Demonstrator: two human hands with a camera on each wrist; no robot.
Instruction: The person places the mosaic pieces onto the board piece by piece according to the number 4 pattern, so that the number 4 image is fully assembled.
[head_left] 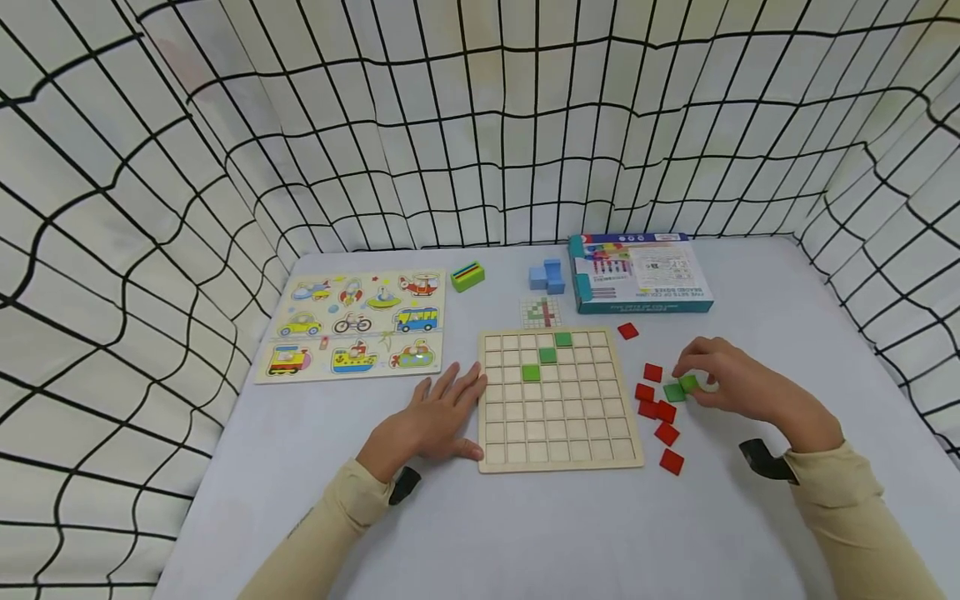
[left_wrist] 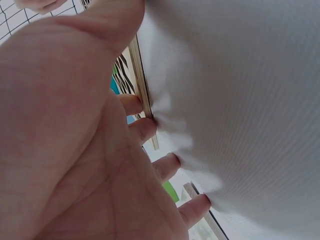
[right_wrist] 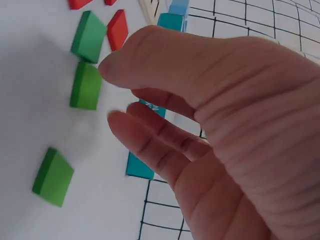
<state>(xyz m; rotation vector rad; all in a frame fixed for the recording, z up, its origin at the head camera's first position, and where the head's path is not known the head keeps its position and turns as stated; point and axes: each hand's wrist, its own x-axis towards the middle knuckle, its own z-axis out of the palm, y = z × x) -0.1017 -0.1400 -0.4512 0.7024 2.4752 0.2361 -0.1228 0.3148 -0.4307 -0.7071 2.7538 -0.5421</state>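
Note:
My left hand [head_left: 438, 421] lies flat on the table with its fingers spread, fingertips and thumb at the left edge of the wooden grid board [head_left: 558, 467]. Three green square tiles, one of them the middle tile [head_left: 548, 356], form a diagonal in the board's upper cells. Right of the board, my right hand [head_left: 735, 387] reaches over loose tiles, fingers loosely bent and apart. Its thumb tip is right at a green tile [right_wrist: 86, 90], which meets another green tile [right_wrist: 89, 37] at a corner. A third green tile [right_wrist: 53, 177] lies below the fingers in the right wrist view.
Several red tiles [head_left: 667, 434] lie between board and right hand. Behind the board are a small pattern card [head_left: 541, 312], blue blocks [head_left: 547, 277], a green block [head_left: 468, 277] and a teal-edged box [head_left: 641, 275]. A vehicle puzzle board [head_left: 352, 325] is at left; black netting [head_left: 480, 125] surrounds the table.

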